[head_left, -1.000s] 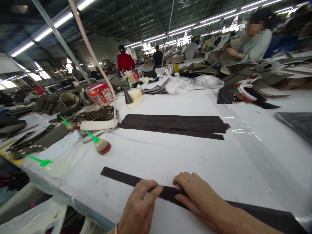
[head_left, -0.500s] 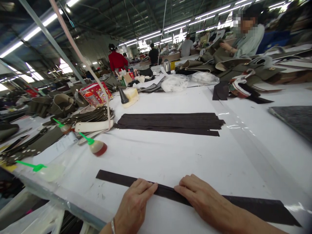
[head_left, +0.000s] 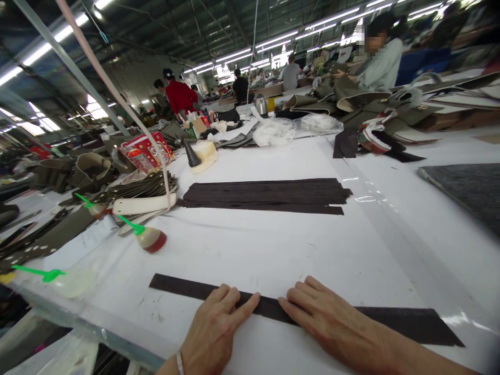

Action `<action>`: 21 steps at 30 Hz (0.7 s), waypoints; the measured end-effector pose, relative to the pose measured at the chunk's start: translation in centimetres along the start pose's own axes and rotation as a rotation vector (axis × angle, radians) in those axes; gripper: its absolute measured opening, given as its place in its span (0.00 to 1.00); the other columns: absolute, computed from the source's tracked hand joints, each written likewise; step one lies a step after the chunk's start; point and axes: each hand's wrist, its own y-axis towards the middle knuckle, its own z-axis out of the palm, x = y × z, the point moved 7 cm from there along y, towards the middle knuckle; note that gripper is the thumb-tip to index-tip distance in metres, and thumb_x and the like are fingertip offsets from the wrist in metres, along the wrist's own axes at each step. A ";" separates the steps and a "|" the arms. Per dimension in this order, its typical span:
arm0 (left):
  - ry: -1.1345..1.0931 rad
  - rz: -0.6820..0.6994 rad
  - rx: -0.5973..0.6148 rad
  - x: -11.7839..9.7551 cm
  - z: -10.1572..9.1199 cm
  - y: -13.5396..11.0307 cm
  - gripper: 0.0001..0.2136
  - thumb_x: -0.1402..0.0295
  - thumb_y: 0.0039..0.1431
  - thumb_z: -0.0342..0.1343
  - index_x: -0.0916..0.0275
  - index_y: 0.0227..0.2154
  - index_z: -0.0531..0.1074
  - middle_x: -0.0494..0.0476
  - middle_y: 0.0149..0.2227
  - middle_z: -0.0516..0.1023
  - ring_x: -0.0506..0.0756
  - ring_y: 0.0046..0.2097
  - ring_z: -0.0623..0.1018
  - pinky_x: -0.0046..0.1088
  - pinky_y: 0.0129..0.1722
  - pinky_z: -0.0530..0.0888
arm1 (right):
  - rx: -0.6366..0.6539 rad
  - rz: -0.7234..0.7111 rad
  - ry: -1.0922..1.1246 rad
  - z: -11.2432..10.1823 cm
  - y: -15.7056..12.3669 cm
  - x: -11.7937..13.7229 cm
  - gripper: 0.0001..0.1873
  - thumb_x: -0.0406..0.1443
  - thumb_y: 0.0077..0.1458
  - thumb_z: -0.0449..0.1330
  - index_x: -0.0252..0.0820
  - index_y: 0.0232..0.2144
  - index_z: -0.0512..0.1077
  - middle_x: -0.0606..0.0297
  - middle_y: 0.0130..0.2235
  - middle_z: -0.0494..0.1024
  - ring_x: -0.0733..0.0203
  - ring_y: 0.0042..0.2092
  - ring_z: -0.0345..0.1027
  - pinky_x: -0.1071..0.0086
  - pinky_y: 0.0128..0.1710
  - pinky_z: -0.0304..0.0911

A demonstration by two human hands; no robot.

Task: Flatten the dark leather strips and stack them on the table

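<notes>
A long dark brown strip (head_left: 406, 323) of leather-like material lies across the near part of the white table, narrow at its left end and wider at its right. My left hand (head_left: 214, 323) grips its middle, fingers bent over the far edge and the index finger pointing along it. To the right, my right hand (head_left: 320, 312) pinches the same strip, its fingers curled together. A short piece of strip shows between the two hands. Beyond them lies a stack of similar dark strips (head_left: 261, 194).
On the left are squeeze bottles with green nozzles, one with amber liquid (head_left: 150, 238) and one paler (head_left: 74, 281). A pale hose (head_left: 128, 109) hangs down near white straps (head_left: 142, 204). A grey mat (head_left: 464, 190) lies right. A co-worker (head_left: 380, 62) handles material at the back right.
My left index finger has stretched further right along the strip. The strip between my hands looks flatter, its seam-like line less visible. The whole view has shifted slightly.
</notes>
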 end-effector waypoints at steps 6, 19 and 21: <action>0.147 0.028 0.073 -0.7 0.2 0.5 0.35 0.83 0.54 0.47 0.52 0.64 0.51 0.58 0.38 0.65 0.59 0.39 0.66 0.41 0.39 0.72 | 0.003 -0.034 -0.048 -0.5 -0.1 0.3 0.17 0.21 0.55 0.51 0.34 0.46 0.66 0.62 0.35 0.67 0.56 0.37 0.60 0.59 0.47 0.56; 0.290 0.127 -0.055 -1.6 -0.3 1.0 0.33 0.84 0.54 0.44 0.52 0.62 0.54 0.56 0.35 0.65 0.56 0.34 0.67 0.35 0.33 0.70 | 0.033 0.005 -0.054 -1.0 -3.4 -0.9 0.16 0.23 0.60 0.48 0.33 0.48 0.66 0.61 0.36 0.66 0.58 0.36 0.58 0.60 0.46 0.55; 0.279 0.138 -0.162 -2.2 -1.3 1.3 0.29 0.84 0.56 0.42 0.53 0.59 0.60 0.59 0.39 0.67 0.57 0.38 0.68 0.35 0.35 0.71 | 0.022 0.002 -0.059 -1.2 -3.8 -0.9 0.16 0.23 0.60 0.48 0.33 0.49 0.66 0.61 0.36 0.67 0.57 0.36 0.58 0.60 0.47 0.55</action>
